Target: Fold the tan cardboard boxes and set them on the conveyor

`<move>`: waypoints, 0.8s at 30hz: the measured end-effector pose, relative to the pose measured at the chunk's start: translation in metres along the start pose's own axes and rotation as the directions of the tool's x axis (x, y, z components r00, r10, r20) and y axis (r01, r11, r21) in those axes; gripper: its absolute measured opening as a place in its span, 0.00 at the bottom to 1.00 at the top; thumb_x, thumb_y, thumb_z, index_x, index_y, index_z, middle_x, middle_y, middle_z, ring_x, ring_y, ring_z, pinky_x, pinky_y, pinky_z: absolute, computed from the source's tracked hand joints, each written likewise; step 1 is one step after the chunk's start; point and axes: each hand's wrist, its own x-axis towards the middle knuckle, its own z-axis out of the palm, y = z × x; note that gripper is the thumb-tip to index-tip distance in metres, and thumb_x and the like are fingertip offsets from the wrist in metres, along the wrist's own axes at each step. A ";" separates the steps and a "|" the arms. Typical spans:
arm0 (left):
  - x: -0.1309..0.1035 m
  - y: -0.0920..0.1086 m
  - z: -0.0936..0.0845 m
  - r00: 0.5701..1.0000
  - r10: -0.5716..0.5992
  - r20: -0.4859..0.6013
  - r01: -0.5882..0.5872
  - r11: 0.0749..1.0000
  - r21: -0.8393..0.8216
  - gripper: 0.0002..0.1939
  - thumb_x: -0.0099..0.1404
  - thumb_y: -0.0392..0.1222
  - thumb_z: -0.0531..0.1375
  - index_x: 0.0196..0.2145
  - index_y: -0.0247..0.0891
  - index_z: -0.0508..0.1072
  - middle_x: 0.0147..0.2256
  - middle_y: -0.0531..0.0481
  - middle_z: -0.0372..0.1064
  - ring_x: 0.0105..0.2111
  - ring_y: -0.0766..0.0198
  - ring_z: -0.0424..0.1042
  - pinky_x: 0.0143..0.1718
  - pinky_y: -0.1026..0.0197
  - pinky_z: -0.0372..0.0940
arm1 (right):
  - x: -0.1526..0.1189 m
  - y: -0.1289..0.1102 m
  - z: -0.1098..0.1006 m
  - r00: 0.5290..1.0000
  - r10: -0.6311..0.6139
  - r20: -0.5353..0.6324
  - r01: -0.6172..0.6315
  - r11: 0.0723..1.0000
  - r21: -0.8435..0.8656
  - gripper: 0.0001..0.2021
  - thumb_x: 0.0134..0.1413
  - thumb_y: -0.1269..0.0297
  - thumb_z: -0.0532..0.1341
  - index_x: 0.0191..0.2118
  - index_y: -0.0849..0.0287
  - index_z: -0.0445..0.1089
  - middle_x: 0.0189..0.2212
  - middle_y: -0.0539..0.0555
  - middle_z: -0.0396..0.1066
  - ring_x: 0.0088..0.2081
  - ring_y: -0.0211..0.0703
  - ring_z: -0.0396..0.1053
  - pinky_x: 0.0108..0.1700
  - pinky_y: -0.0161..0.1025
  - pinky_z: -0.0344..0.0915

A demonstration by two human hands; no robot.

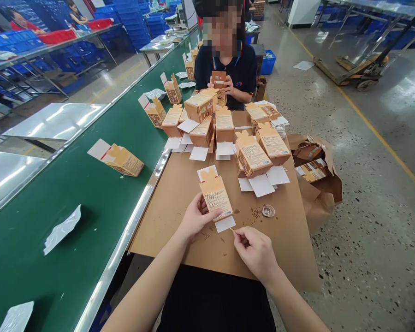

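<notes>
My left hand (198,216) grips a tan and brown printed carton (217,196) from its left side, thumb across the lower front. The carton's white flap (225,224) sticks out at the near end, and another white and tan flap stands at the far end. Pinched between the fingertips of my right hand (254,246) is a thin pale stick (232,229), its tip close to the white flap. A small round clear dish (268,211) lies to the right, beside scattered brown specks.
Cartons (252,154) are piled across the far part of the brown work surface (166,216). At left runs a green conveyor (114,216) with a carton (121,159) and silver pouches (62,230). A co-worker opposite holds a carton. A paper sack (318,193) stands at right.
</notes>
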 end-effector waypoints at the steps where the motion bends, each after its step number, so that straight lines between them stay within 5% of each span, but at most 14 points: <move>1: 0.000 -0.001 0.000 1.000 0.004 0.002 -0.004 1.000 -0.002 0.44 0.51 0.60 0.90 0.57 0.42 0.80 0.63 0.33 0.87 0.66 0.33 0.87 0.69 0.35 0.80 | 0.001 0.002 0.003 1.000 -0.009 0.013 0.009 1.000 0.004 0.16 0.77 0.68 0.61 0.33 0.51 0.75 0.26 0.48 0.77 0.25 0.40 0.75 0.31 0.34 0.72; 8: -0.007 -0.006 0.001 0.999 0.040 -0.006 -0.040 0.999 -0.003 0.44 0.51 0.56 0.90 0.60 0.41 0.80 0.62 0.33 0.87 0.66 0.33 0.86 0.69 0.34 0.80 | -0.008 0.002 -0.024 1.000 -0.013 -0.020 0.012 1.000 -0.011 0.15 0.78 0.70 0.61 0.36 0.52 0.78 0.27 0.48 0.79 0.25 0.39 0.76 0.32 0.33 0.74; 14: -0.036 -0.019 0.009 0.990 0.131 -0.044 -0.110 0.941 0.321 0.38 0.56 0.46 0.85 0.62 0.49 0.80 0.59 0.40 0.87 0.62 0.35 0.86 0.64 0.37 0.81 | -0.028 -0.005 -0.061 0.988 0.082 -0.132 -0.083 0.997 -0.006 0.12 0.76 0.67 0.66 0.36 0.52 0.81 0.25 0.46 0.77 0.22 0.37 0.74 0.29 0.31 0.75; 20: -0.039 -0.034 0.019 0.983 0.183 -0.018 -0.158 0.888 0.432 0.35 0.58 0.42 0.81 0.62 0.54 0.80 0.56 0.42 0.87 0.57 0.33 0.87 0.58 0.37 0.81 | -0.035 -0.001 -0.064 0.972 0.114 -0.205 -0.116 0.993 -0.001 0.13 0.77 0.63 0.68 0.36 0.52 0.84 0.24 0.47 0.77 0.22 0.37 0.73 0.29 0.30 0.76; 24: -0.035 -0.025 -0.009 0.938 0.274 -0.211 -0.148 0.870 0.471 0.36 0.54 0.44 0.81 0.59 0.53 0.80 0.55 0.41 0.86 0.59 0.31 0.86 0.61 0.36 0.80 | -0.035 0.011 -0.063 0.981 0.090 -0.172 -0.093 0.996 -0.008 0.12 0.78 0.60 0.69 0.38 0.53 0.86 0.25 0.49 0.78 0.22 0.38 0.74 0.30 0.30 0.78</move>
